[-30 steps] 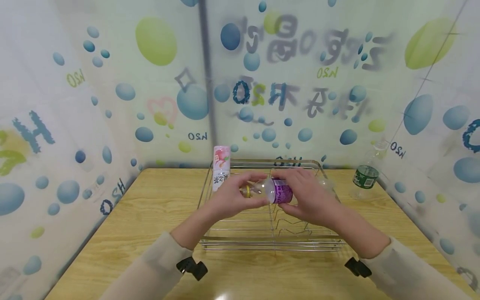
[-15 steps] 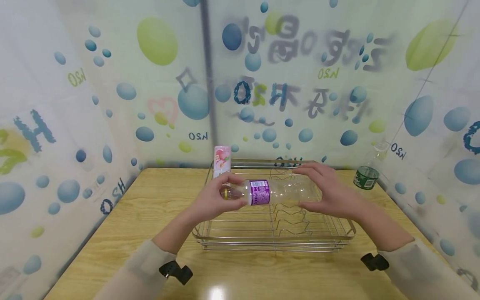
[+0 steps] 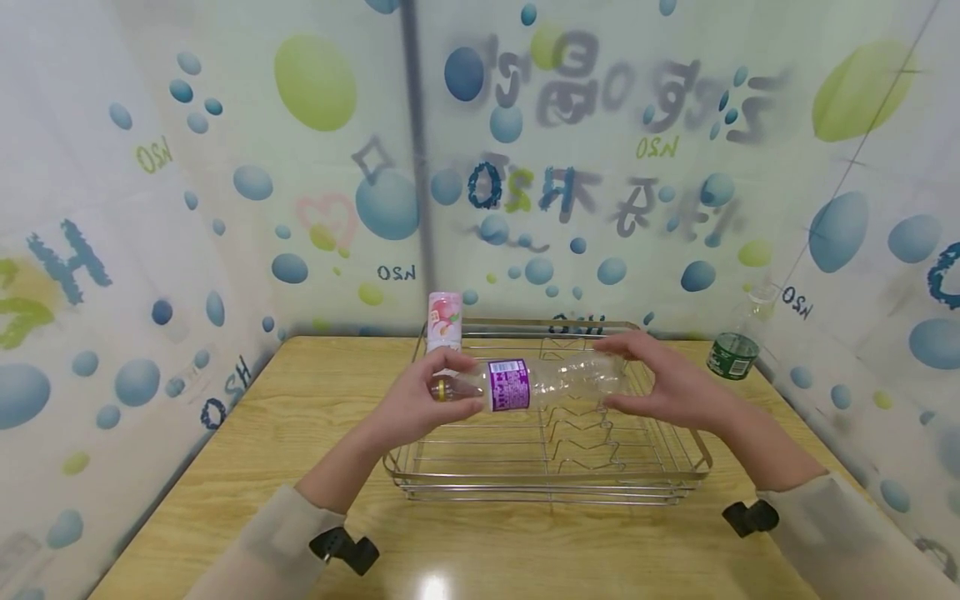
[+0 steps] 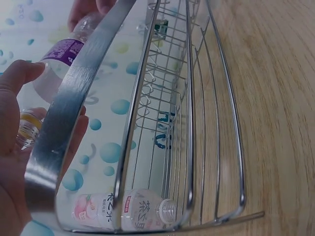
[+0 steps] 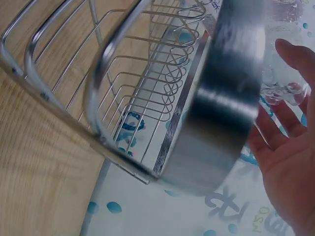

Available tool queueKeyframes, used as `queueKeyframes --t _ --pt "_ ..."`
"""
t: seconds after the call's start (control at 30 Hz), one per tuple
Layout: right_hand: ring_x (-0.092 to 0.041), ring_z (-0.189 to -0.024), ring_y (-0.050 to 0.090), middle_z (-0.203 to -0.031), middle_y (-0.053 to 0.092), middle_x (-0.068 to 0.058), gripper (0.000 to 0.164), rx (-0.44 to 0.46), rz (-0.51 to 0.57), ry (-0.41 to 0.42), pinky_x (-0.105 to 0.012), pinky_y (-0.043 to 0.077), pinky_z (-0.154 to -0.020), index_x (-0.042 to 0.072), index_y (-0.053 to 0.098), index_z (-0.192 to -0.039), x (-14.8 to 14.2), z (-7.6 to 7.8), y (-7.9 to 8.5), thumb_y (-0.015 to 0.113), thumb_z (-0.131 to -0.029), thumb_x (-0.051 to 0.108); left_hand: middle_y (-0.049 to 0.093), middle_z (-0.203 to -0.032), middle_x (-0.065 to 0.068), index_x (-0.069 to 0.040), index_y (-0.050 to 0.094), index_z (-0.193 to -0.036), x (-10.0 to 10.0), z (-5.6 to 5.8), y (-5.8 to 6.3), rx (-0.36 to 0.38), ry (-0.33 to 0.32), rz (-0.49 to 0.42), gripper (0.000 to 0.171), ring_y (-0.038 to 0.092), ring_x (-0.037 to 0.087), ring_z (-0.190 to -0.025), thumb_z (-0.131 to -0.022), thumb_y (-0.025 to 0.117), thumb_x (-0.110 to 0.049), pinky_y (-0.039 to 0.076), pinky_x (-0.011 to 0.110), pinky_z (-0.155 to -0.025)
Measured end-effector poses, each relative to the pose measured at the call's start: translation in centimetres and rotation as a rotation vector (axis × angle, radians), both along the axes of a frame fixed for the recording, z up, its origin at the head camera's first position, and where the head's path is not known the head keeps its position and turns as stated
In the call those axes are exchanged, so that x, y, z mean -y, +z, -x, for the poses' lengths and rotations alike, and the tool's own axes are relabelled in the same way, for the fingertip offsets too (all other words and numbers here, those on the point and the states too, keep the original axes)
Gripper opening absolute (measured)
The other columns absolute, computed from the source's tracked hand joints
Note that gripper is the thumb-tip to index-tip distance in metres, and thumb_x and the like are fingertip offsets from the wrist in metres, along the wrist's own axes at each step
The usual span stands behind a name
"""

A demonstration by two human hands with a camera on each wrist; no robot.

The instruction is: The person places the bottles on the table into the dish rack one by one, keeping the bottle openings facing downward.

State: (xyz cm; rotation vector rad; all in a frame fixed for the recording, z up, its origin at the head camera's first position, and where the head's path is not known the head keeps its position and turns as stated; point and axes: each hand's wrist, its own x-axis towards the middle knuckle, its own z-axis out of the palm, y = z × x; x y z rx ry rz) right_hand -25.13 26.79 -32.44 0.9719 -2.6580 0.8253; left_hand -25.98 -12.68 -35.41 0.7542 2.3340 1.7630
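Holding a purple-labelled bottle (image 3: 508,385) roughly level above the wire rack (image 3: 551,478), at the far edge of the worktop (image 3: 495,542): left hand (image 3: 408,400), narrow grip about its neck end; right hand (image 3: 667,390), wider grip around its base. Step, as judged: positioning. Next move likely calls for even support, clear of the rim.

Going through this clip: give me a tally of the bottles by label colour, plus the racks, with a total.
Purple-label bottle: 1
Pink-label bottle: 1
Green-label bottle: 1
Wire rack: 1
Total: 4 (3 bottles and 1 rack)
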Motion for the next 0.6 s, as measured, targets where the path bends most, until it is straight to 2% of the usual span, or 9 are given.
queueKeyframes --t 0.1,0.2,0.33,0.43,0.5,0.6 --pt "-0.031 -0.138 0.064 -0.153 0.061 -0.008 0.066 0.084 0.077 0.007 -0.036 0.055 -0.115 0.017 0.055 -0.154 -0.1 0.0 0.2 0.087 -0.097 0.019 0.065 -0.146 0.017 -0.006 0.062 -0.141 0.0 0.0 -0.1 -0.015 -0.015 0.000 0.050 0.074 0.027 -0.118 -0.097 0.084 -0.011 0.068 0.037 -0.090" --pt "-0.021 -0.134 0.067 -0.152 0.061 -0.009 0.061 0.158 0.168 0.025 -0.019 0.052 -0.109 0.017 0.054 -0.153 -0.1 0.0 0.5 0.083 -0.099 0.015 0.066 -0.146 0.015 -0.007 0.062 -0.143 0.0 0.1 -0.2 -0.038 -0.027 0.023 0.049 0.074 0.028 -0.120 -0.099 0.083 -0.014 0.067 0.035 -0.091" --pt "-0.007 -0.128 0.069 -0.148 0.062 -0.009 0.058 0.239 0.315 0.105 -0.022 0.060 -0.099 0.009 0.051 -0.153 0.0 0.0 1.0 0.077 -0.102 0.005 0.068 -0.143 0.011 -0.011 0.062 -0.145 -0.2 0.1 -0.3 -0.048 -0.022 0.076 0.049 0.072 0.026 -0.122 -0.100 0.082 -0.020 0.064 0.034 -0.091" --pt "-0.005 -0.126 0.069 -0.145 0.063 -0.004 0.057 0.274 0.405 0.163 -0.027 0.065 -0.092 0.007 0.049 -0.155 0.1 -0.1 1.4 0.072 -0.103 -0.002 0.068 -0.144 0.008 -0.015 0.061 -0.147 -0.5 -0.1 -0.3 -0.062 -0.003 0.122 0.052 0.069 0.028 -0.126 -0.100 0.081 -0.024 0.061 0.039 -0.097" --pt "-0.006 -0.126 0.069 -0.142 0.066 0.000 0.057 0.275 0.430 0.179 -0.027 0.066 -0.091 0.007 0.048 -0.155 0.3 -0.1 1.6 0.070 -0.103 -0.004 0.067 -0.147 0.006 -0.017 0.059 -0.151 -1.0 -0.2 -0.2 -0.097 0.014 0.158 0.057 0.067 0.029 -0.130 -0.099 0.083 -0.026 0.059 0.044 -0.104" --pt "-0.007 -0.125 0.070 -0.139 0.067 0.002 0.058 0.262 0.433 0.177 -0.027 0.066 -0.091 0.007 0.048 -0.155 0.7 0.0 1.7 0.070 -0.103 -0.004 0.064 -0.152 0.007 -0.017 0.057 -0.154 -1.9 -0.3 0.0 -0.202 0.030 0.213 0.066 0.064 0.032 -0.136 -0.096 0.086 -0.028 0.057 0.052 -0.111"
